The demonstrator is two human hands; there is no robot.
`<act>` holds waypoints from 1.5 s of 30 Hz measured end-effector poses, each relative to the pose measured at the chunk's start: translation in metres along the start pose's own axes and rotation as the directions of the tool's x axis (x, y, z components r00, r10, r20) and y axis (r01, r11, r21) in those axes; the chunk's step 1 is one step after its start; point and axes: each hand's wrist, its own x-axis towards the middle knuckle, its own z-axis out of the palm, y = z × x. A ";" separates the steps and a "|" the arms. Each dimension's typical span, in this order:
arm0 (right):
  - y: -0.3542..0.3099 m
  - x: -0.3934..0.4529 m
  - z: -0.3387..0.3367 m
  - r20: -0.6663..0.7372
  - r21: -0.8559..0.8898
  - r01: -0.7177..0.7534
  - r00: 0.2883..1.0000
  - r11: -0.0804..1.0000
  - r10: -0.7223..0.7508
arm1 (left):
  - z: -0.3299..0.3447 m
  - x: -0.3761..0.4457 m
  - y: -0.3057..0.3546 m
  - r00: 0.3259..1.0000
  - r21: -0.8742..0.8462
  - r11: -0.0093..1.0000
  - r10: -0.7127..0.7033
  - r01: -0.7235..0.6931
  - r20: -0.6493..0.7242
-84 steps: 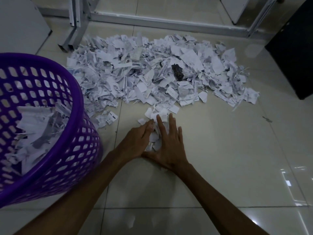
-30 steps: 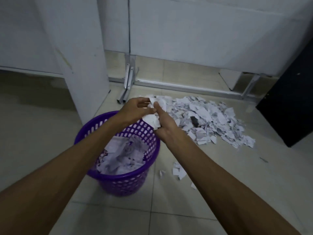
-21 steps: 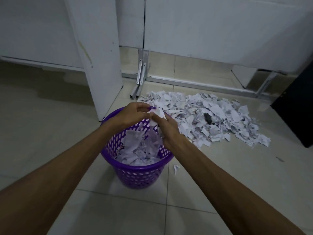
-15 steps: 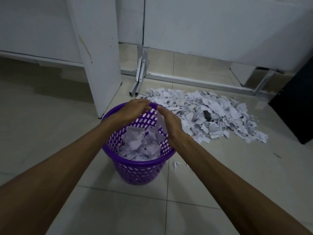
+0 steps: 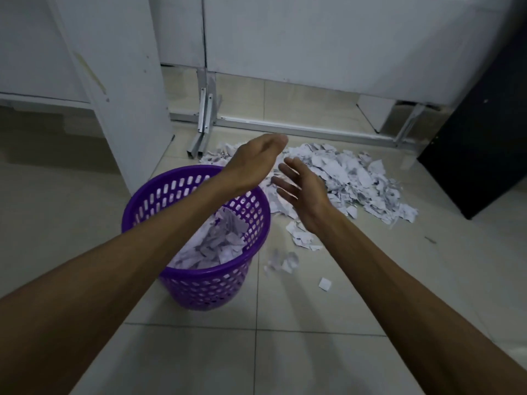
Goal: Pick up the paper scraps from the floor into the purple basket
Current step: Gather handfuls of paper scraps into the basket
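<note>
Scraps [image 5: 342,178] lie heaped on the floor just beyond both hands, a few strays below the right wrist; some already fill the basket [image 5: 196,269] under the left forearm. Likely light, limp and apt to flutter loose, so best scooped from the heap's edges between cupped palms. Left hand [image 5: 256,158] and right hand [image 5: 302,192] both spread, fingers straight, holding nothing.

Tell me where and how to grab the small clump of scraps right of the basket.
Cup both open hands, left hand and right hand, around the clump from opposite sides and scoop under it: it lies flat and loose on the tile, so a pinch would likely shed pieces.
</note>
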 end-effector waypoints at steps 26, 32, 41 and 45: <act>0.242 0.003 -0.206 0.021 -0.864 0.135 0.972 0.484 -0.234 | 0.228 -0.141 -0.213 0.969 0.508 0.825 -0.221 0.247 -0.111; 0.245 0.044 -0.196 0.020 -0.947 0.115 0.952 0.299 -0.305 | 0.235 -0.122 -0.219 0.964 0.447 0.854 -0.229 0.266 -0.136; 0.232 0.126 -0.197 0.100 -0.963 0.176 0.938 0.206 -0.332 | 0.232 -0.066 -0.238 0.987 0.512 0.847 -0.157 0.144 -0.017; 0.210 0.159 -0.199 0.144 -0.981 0.182 0.911 0.064 -0.386 | 0.233 -0.048 -0.242 0.989 0.457 0.879 -0.145 0.141 -0.026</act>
